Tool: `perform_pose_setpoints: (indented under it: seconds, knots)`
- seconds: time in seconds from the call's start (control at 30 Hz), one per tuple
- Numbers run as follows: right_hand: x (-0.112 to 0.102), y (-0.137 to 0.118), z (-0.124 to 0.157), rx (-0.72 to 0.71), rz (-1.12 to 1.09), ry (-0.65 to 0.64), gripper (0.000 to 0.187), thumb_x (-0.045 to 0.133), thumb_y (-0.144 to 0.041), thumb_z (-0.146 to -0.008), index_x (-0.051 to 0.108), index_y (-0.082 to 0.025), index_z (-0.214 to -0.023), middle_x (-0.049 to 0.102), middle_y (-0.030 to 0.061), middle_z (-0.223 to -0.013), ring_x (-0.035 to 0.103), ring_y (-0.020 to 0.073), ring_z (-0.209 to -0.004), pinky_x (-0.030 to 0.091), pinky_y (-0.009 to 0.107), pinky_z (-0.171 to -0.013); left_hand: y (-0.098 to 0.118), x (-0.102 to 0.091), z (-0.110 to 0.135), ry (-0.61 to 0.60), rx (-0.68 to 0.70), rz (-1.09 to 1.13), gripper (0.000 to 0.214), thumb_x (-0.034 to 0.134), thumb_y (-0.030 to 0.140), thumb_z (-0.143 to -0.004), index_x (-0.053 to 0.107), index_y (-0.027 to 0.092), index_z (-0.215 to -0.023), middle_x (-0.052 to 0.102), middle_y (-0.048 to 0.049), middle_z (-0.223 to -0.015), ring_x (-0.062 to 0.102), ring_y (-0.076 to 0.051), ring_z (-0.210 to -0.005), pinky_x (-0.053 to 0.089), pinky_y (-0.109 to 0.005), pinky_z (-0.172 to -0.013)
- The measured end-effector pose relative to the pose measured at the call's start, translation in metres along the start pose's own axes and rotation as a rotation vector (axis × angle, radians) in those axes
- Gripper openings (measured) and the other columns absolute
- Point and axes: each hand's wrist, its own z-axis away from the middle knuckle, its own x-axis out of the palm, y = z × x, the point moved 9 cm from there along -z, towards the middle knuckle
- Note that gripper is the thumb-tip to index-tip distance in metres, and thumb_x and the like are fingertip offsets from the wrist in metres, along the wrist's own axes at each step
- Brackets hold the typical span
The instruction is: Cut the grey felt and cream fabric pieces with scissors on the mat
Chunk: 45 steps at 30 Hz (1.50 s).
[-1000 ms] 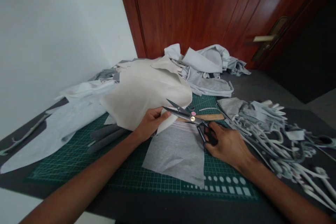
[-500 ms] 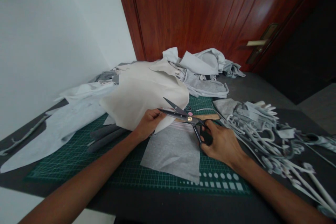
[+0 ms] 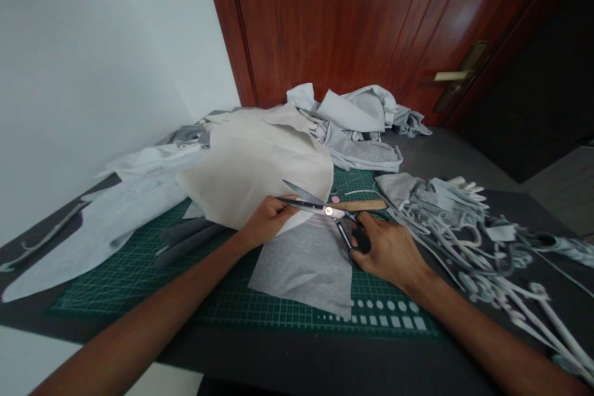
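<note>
The right hand (image 3: 387, 253) has its fingers curled around the black handles of a pair of tailor's shears (image 3: 328, 211), holding them closed on the grip while the blades stand parted in a narrow V, tips at about nine o'clock from the pivot. The left hand (image 3: 266, 221) pinches the edge of a cream fabric (image 3: 250, 179), its fingers (image 3: 283, 205) just beside the lower blade; whether the blades are biting the cloth is hard to tell. A grey fabric piece (image 3: 301, 269) lies flat at six o'clock from the shears, on a green cutting mat (image 3: 93, 284). A wooden ruler (image 3: 362, 205) lies under the shears at two o'clock. Grey fabric strips (image 3: 464, 241) heap at three o'clock, crumpled clothes (image 3: 357, 130) at twelve, and a dark wooden door (image 3: 325, 25) stands behind them.
</note>
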Motion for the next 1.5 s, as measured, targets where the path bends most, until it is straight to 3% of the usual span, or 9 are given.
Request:
perform_pose_setpoints:
  seconds: [0.2, 0.43, 0.73, 0.9, 1.13, 1.23, 1.37, 1.5]
  knots:
    - [0.006, 0.001, 0.001, -0.002, -0.07, -0.036, 0.013, 0.056, -0.025, -0.078, 0.051, -0.022, -0.09, 0.069, 0.0015, -0.078, 0.065, 0.0196, -0.063, 0.032, 0.029, -0.056, 0.005, 0.003, 0.0, -0.007, 0.045, -0.003, 0.025, 0.057, 0.031, -0.089, 0.072, 0.016, -0.076, 0.065, -0.0009, -0.067, 0.055, -0.014, -0.067, 0.044, -0.022, -0.057]
    - [0.008, -0.001, 0.002, 0.01, -0.067, -0.065, 0.011, 0.056, -0.026, -0.08, 0.053, -0.021, -0.09, 0.071, 0.0016, -0.078, 0.065, 0.0194, -0.061, 0.031, 0.029, -0.054, 0.009, 0.006, -0.001, -0.015, 0.086, 0.005, 0.024, 0.054, 0.026, -0.087, 0.065, 0.017, -0.068, 0.061, 0.0006, -0.066, 0.053, -0.012, -0.064, 0.042, -0.021, -0.056]
    - [0.011, 0.001, 0.004, 0.007, -0.088, -0.079, 0.011, 0.056, -0.024, -0.079, 0.053, -0.021, -0.089, 0.07, 0.0004, -0.077, 0.066, 0.0186, -0.062, 0.033, 0.027, -0.055, 0.009, 0.007, -0.001, -0.019, 0.098, -0.024, 0.023, 0.053, 0.028, -0.089, 0.072, 0.017, -0.08, 0.064, -0.0003, -0.069, 0.056, -0.014, -0.07, 0.045, -0.023, -0.062]
    - [0.01, 0.0, 0.004, -0.019, -0.075, -0.067, 0.012, 0.058, -0.022, -0.075, 0.054, -0.022, -0.086, 0.066, -0.0012, -0.069, 0.061, 0.0172, -0.054, 0.029, 0.027, -0.052, 0.0, 0.007, -0.001, -0.02, 0.063, -0.057, 0.024, 0.052, 0.028, -0.088, 0.07, 0.015, -0.079, 0.061, 0.0009, -0.067, 0.05, -0.012, -0.062, 0.04, -0.022, -0.057]
    - [0.01, 0.001, 0.003, -0.007, -0.119, -0.077, 0.011, 0.054, -0.018, -0.072, 0.056, -0.022, -0.083, 0.062, -0.0021, -0.062, 0.058, 0.0154, -0.05, 0.029, 0.026, -0.051, 0.0, 0.008, 0.001, -0.035, 0.038, -0.063, 0.031, 0.052, 0.034, -0.092, 0.068, 0.014, -0.074, 0.045, 0.0047, -0.055, 0.036, -0.009, -0.051, 0.027, -0.021, -0.047]
    - [0.015, 0.007, 0.003, 0.051, -0.144, -0.085, 0.01, 0.052, -0.019, -0.073, 0.055, -0.022, -0.082, 0.059, -0.0028, -0.058, 0.055, 0.0153, -0.047, 0.029, 0.026, -0.05, 0.004, 0.009, 0.002, -0.05, 0.039, -0.053, 0.031, 0.051, 0.034, -0.094, 0.071, 0.014, -0.082, 0.051, 0.0034, -0.058, 0.042, -0.01, -0.053, 0.03, -0.022, -0.049]
    - [0.019, 0.021, 0.003, 0.131, -0.232, -0.084, 0.014, 0.054, -0.023, -0.072, 0.054, -0.022, -0.086, 0.062, -0.0027, -0.062, 0.058, 0.0154, -0.051, 0.034, 0.025, -0.052, 0.005, 0.01, 0.002, -0.062, 0.032, -0.008, 0.03, 0.049, 0.035, -0.097, 0.072, 0.016, -0.095, 0.069, -0.0025, -0.082, 0.058, -0.013, -0.072, 0.042, -0.023, -0.062]
    - [0.017, 0.027, 0.001, 0.119, -0.199, -0.081, 0.017, 0.058, -0.028, -0.071, 0.053, -0.023, -0.086, 0.061, -0.0027, -0.064, 0.058, 0.0159, -0.054, 0.035, 0.025, -0.053, 0.0, 0.004, 0.001, 0.0, -0.015, -0.001, 0.031, 0.051, 0.036, -0.096, 0.069, 0.015, -0.083, 0.062, 0.0015, -0.068, 0.047, -0.009, -0.057, 0.033, -0.021, -0.051]
